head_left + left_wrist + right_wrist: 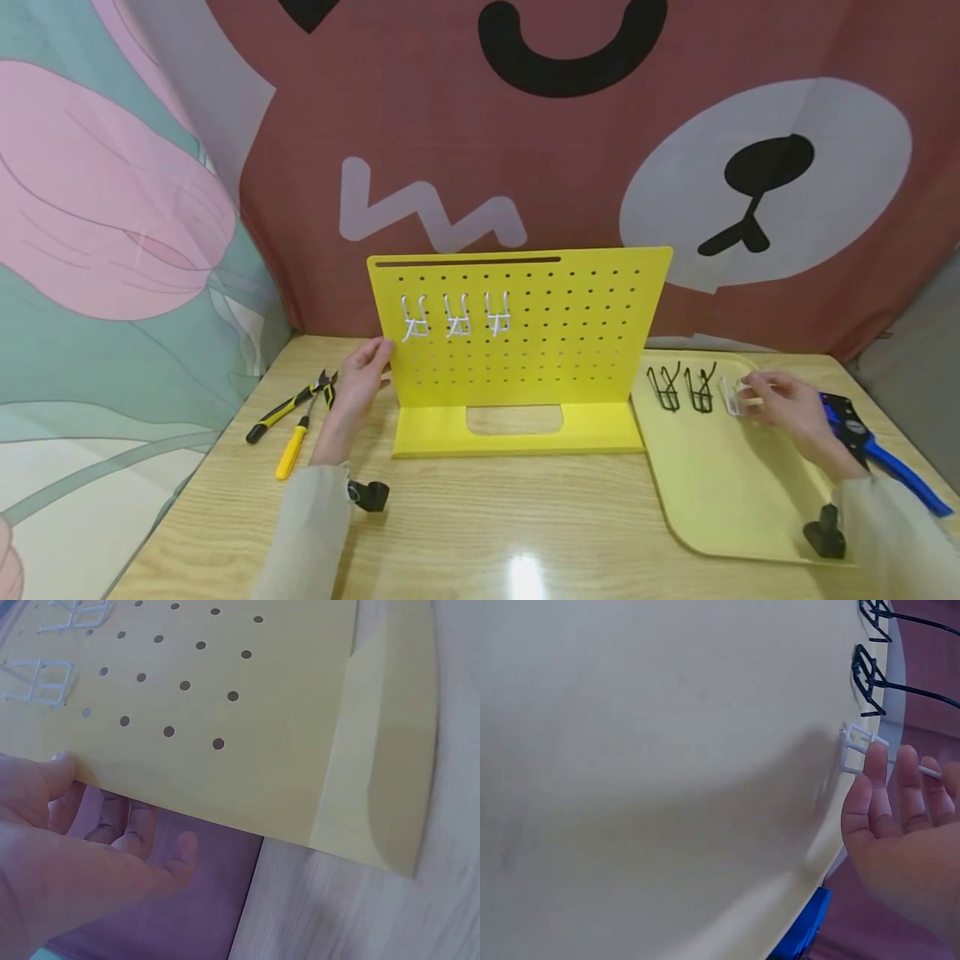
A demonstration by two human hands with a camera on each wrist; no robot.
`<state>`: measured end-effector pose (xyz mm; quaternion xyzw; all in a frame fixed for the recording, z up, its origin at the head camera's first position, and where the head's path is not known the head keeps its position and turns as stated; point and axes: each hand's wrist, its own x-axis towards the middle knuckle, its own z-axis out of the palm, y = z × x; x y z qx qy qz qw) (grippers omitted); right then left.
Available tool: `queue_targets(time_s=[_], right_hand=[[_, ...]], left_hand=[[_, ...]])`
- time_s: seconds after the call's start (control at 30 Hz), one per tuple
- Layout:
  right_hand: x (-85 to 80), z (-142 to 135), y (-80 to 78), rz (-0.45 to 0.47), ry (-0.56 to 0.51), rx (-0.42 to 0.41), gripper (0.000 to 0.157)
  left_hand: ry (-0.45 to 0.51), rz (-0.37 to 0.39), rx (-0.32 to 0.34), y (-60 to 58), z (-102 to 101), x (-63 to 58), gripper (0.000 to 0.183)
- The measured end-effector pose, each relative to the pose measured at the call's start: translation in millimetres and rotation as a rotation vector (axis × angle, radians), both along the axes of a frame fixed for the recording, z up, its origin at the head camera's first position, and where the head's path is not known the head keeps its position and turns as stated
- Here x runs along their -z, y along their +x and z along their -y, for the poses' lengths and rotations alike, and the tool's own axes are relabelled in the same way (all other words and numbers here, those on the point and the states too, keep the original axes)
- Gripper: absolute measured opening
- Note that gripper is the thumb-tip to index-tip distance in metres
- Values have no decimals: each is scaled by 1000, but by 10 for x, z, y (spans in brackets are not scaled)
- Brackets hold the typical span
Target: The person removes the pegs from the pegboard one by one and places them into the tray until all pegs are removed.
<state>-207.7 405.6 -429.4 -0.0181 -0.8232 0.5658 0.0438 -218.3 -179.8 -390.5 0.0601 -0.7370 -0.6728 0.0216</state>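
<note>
A yellow pegboard (pixel 517 375) stands upright on its base, with three white wire hooks (pixel 457 317) hung in a row at its upper left. My left hand (pixel 362 375) holds the board's left edge; in the left wrist view the thumb (pixel 60 774) lies on the front and other fingers pass behind. Over the pale yellow tray (pixel 720 492), my right hand (pixel 787 404) pinches a white wire hook (pixel 853 750) at the tray's far end. Fingers partly cover that hook. Two black wire hooks (pixel 701 390) lie beside it to the left.
Left of the board lie yellow-and-black pliers (pixel 281 415) and a screwdriver with a yellow handle (pixel 292 450). A blue-handled tool (pixel 892 467) lies right of the tray, partly behind the right forearm. A printed cloth (pixel 562 167) hangs behind the wooden table (pixel 480 517).
</note>
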Motion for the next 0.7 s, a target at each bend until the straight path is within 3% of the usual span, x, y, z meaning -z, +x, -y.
queue_targets(time_s=[0.27, 0.43, 0.53, 0.7], right_hand=[[38, 48, -16, 78, 43, 44, 22], [-44, 78, 3, 106, 41, -10, 67], [-165, 125, 6, 66, -5, -44, 80], [-357, 293, 49, -72, -201, -75, 68]], left_hand=[[15, -8, 3, -2, -7, 13, 45], [34, -13, 5, -8, -14, 23, 45], [37, -6, -1, -15, -11, 22, 44], [-20, 11, -24, -20, 7, -25, 43]])
